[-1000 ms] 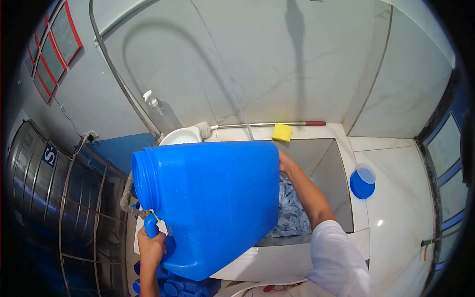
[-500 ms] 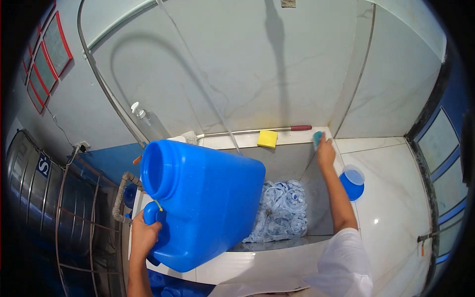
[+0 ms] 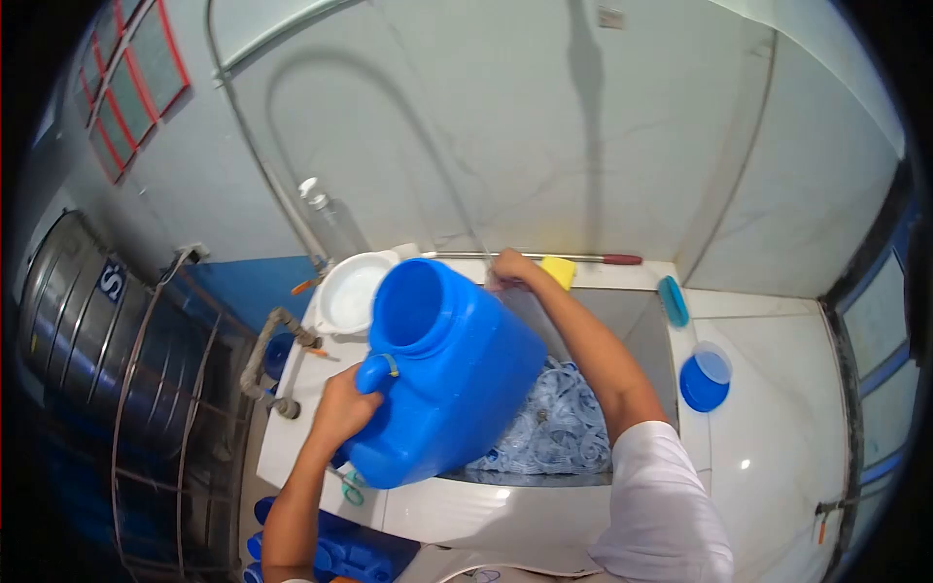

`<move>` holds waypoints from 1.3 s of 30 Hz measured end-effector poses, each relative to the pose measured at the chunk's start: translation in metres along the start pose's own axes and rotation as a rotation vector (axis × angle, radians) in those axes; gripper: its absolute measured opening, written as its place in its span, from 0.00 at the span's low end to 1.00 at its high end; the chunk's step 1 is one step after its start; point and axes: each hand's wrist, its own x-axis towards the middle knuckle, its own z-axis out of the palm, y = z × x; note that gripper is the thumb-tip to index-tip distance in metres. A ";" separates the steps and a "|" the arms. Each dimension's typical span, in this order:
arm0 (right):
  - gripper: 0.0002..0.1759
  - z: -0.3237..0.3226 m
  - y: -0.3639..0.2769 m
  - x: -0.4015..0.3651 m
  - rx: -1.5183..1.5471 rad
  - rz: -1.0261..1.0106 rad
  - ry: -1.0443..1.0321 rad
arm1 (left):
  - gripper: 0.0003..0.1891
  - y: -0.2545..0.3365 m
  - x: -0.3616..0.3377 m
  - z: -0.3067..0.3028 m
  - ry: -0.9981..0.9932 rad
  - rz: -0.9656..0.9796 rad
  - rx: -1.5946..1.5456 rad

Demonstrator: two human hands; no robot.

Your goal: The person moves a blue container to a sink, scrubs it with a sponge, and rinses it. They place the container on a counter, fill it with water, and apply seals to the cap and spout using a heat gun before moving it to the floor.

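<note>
My left hand (image 3: 347, 406) is wrapped round the handle of a large blue plastic water jug (image 3: 471, 364). The jug is tilted, its uncapped mouth facing up toward me, and its body hangs over the left part of the sink (image 3: 637, 335). Past the jug, my right hand (image 3: 512, 269) reaches to the back rim, fingers curled where a thin pale line like a hose or water stream comes down. What it grips is blurred. In the sink lie many pale bluish rings or bands (image 3: 559, 428). A teal brush (image 3: 673, 301) rests on the right rim.
On the back ledge are a yellow sponge (image 3: 558, 272), a red-handled rod (image 3: 620, 259), a white basin (image 3: 355, 293) and a pump bottle (image 3: 335, 219). A blue tub (image 3: 705, 379) stands right. Left are pipes (image 3: 260, 360) and a steel tank (image 3: 73, 321); blue containers (image 3: 355, 554) lie below.
My right hand has let go of the teal brush on the right rim and moved left to the back of the sink. The jug sits lower in view, still in my left hand.
</note>
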 end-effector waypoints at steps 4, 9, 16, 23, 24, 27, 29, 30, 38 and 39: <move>0.11 -0.008 0.003 -0.055 0.706 0.136 -0.197 | 0.19 -0.009 0.003 0.006 -0.005 0.087 -0.003; 0.32 -0.070 -0.050 -0.184 1.031 -0.160 -0.252 | 0.16 -0.005 0.018 0.035 -0.208 0.212 0.233; 0.64 -0.057 -0.010 -0.269 0.571 -0.411 -0.035 | 0.13 0.008 0.044 0.066 -0.305 0.510 0.194; 0.74 -0.018 -0.041 -0.320 0.240 -0.220 0.312 | 0.14 -0.004 0.068 0.090 -0.387 0.722 0.140; 0.74 -0.010 -0.039 -0.322 0.238 -0.217 0.325 | 0.14 -0.006 0.071 0.099 -0.404 0.740 0.174; 0.72 0.021 -0.028 -0.333 0.213 -0.083 0.361 | 0.17 -0.031 0.085 0.138 -0.466 0.821 0.180; 0.72 0.038 -0.022 -0.338 0.053 -0.052 0.438 | 0.22 -0.033 0.090 0.136 -0.543 0.812 0.189; 0.72 0.041 -0.021 -0.337 0.047 -0.045 0.436 | 0.24 -0.031 0.094 0.123 -0.434 0.951 0.138; 0.72 0.065 -0.018 -0.356 0.220 0.103 0.557 | 0.37 -0.171 0.255 -0.043 0.456 -0.067 0.978; 0.72 0.066 -0.020 -0.358 0.221 0.131 0.584 | 0.38 -0.190 0.261 -0.050 0.378 -0.115 0.933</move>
